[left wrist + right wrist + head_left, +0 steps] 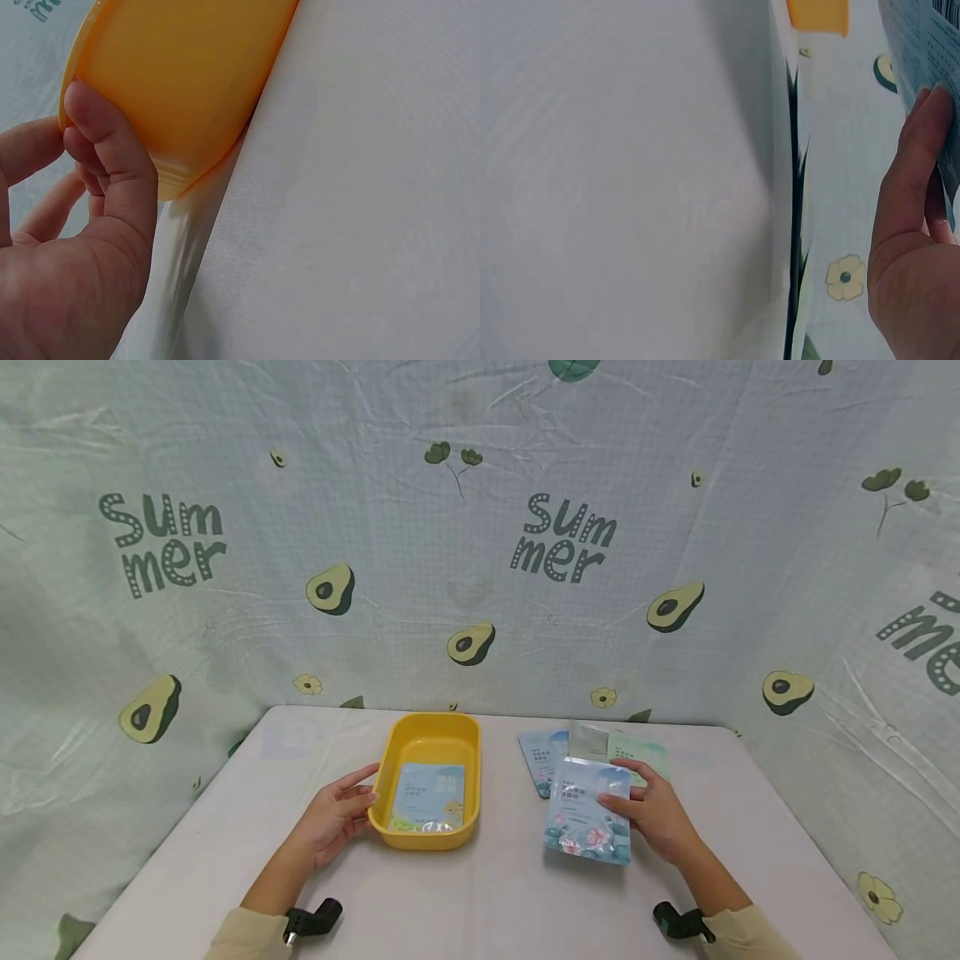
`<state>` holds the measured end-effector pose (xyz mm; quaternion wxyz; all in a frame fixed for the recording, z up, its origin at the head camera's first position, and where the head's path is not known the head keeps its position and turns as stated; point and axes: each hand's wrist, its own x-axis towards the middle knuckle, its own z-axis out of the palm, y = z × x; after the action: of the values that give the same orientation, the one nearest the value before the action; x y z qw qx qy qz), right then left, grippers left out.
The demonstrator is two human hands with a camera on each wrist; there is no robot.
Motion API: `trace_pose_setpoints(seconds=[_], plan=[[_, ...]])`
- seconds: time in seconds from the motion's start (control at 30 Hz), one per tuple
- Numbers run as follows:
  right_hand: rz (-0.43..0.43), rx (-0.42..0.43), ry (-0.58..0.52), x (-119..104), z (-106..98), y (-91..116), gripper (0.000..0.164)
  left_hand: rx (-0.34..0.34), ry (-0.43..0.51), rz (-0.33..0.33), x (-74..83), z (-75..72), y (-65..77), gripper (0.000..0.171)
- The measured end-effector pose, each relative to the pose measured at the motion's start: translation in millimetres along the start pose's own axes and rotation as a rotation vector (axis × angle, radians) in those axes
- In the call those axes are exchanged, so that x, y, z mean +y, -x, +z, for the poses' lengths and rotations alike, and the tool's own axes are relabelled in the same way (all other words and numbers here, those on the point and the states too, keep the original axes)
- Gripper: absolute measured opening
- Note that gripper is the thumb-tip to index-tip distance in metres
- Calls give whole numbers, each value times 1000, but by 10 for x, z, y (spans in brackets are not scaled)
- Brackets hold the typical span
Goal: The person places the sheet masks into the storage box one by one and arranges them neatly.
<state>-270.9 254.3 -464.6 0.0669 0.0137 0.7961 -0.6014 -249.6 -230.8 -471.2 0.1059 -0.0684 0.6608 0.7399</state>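
In the head view my left hand [337,818] holds the near left side of a yellow plastic tray [474,777], thumb against its wall. A flat pale-blue printed packet [427,795] lies inside the tray. The left wrist view shows the thumb [105,127] on the outer wall by the rim. My right hand [660,814] pinches a blue packet with pink flowers [581,810], its printed front tilted toward me. Behind it lie another blue packet [538,756], a silvery-grey packet [588,739] and a pale-green packet [637,749], overlapping and partly hidden.
A white cloth covers the table [510,893], whose far edge meets a hanging curtain [405,568] printed with avocados and lettering. Black wrist-camera mounts [315,917] sit on both wrists. Beige sleeves [247,935] show at the bottom.
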Motion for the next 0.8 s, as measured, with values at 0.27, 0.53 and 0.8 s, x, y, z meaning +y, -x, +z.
trace_pose_setpoints(seconds=[0.27,0.53,0.8], plan=[[-20,-29,-48,-29,153,-60,80,-1,-2,2,8,1,6,64],[-18,-49,-83,-69,305,-104,78,-10,11,4,-7,-10,0,65],[-34,-82,-90,-122,430,-143,76,-14,10,8,-16,-16,-3,64]])
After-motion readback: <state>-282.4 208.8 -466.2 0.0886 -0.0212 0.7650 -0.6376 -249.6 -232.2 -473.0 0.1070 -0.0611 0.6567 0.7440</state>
